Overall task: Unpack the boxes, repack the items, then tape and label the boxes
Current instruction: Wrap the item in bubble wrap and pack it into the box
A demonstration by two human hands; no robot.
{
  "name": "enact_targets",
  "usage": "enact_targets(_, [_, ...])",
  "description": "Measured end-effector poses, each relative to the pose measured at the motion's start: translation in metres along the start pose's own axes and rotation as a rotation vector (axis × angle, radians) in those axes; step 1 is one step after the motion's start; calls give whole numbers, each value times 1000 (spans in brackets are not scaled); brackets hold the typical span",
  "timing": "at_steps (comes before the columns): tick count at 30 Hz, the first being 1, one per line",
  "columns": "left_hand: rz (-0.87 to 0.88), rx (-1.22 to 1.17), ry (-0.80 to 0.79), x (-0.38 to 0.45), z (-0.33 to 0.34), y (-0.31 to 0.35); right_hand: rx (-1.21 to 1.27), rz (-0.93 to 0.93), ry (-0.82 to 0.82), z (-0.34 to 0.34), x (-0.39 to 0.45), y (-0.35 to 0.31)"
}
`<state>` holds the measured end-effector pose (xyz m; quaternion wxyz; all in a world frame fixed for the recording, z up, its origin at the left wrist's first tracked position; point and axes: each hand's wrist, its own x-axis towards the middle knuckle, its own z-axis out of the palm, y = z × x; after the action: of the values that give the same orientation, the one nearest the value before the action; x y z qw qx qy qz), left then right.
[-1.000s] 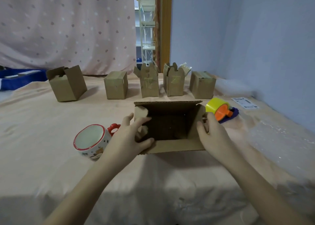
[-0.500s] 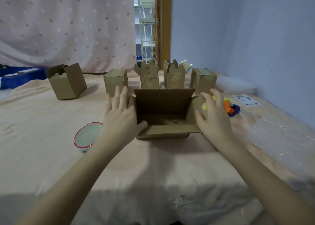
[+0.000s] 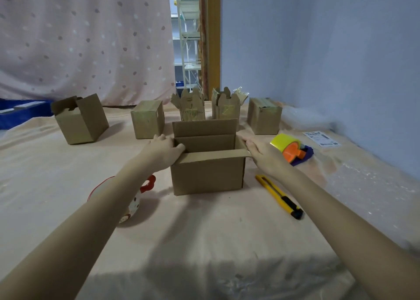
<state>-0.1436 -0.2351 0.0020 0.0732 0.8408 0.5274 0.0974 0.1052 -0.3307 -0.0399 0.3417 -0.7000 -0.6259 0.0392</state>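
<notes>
Cardboard, the open brown box (image 3: 208, 161) now stands upright at frame centre, your flat left hand (image 3: 164, 149) and right hand (image 3: 261, 153) steadying its sides, ready for repacking the red-rimmed mug (image 3: 136, 199).

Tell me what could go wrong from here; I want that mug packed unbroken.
The left hand and right hand hold the open box by its sides. The left forearm passes right over the mug, so drawing back could knock it. The utility knife lies under the right forearm; whether its blade is out is unclear.

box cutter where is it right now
In the head view the box cutter lies on the cloth, right of the open box, just nearer than the tape roll.
</notes>
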Motion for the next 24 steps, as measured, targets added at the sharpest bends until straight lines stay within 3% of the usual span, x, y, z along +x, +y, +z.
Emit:
enact_targets(2, [79, -155, 208, -5, -8, 1, 20, 8, 45, 0, 5, -1])
enact_targets(5, [205, -383, 724, -26, -17, 2, 9, 4, 142, -5, 3, -4])
enact_targets(7, [215, -542, 924, -49, -8, 7, 46, 1, 236, -9, -7, -7])
enact_targets(8, [182, -624, 921, -62, 3, 12, 95, 20, 293, -11, -14, -8])
enact_targets(10, [52, -745, 704, -84, 36, 26, 239, 119, 380, -5, -30, -11])
enact_targets(12, [-76, -746, 420, -92, 67, 39, 399, 233, 333, 11, -41, -16])
enact_targets(13, [-103, -734, 357, -90, 79, 41, 464, 262, 256, 21, -46, -19])
enact_targets(16, [-152, -788, 327, -71, 93, 37, 570, 267, 76, 46, -48, -21])
enact_targets(24, [-166, -879, 329, -35, 86, 30, 536, 295, 101, 61, -17, -23])
